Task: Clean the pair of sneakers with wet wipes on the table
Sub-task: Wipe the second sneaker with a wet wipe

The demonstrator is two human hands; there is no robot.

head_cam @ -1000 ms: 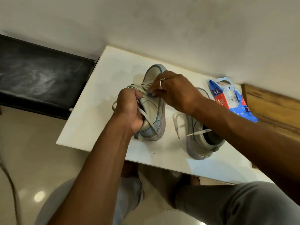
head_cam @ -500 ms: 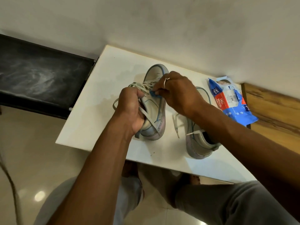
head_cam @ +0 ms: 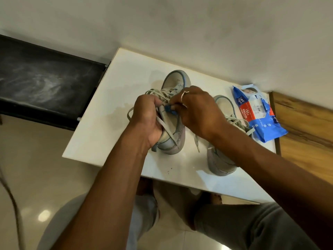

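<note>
Head view: pale grey sneaker (head_cam: 177,105), blue-trimmed, laces loose.

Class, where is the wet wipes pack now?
Head view: the wipes pack lies on the table's far right corner, beside the sneaker nobody holds, next to the wooden surface.

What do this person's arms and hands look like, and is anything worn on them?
The left arm and right arm are bare as far as the picture shows: no sleeves, watch, bracelet or gloves. The left hand wears nothing. The right hand has a thin silver-coloured ring on one finger. No markings show.
</note>
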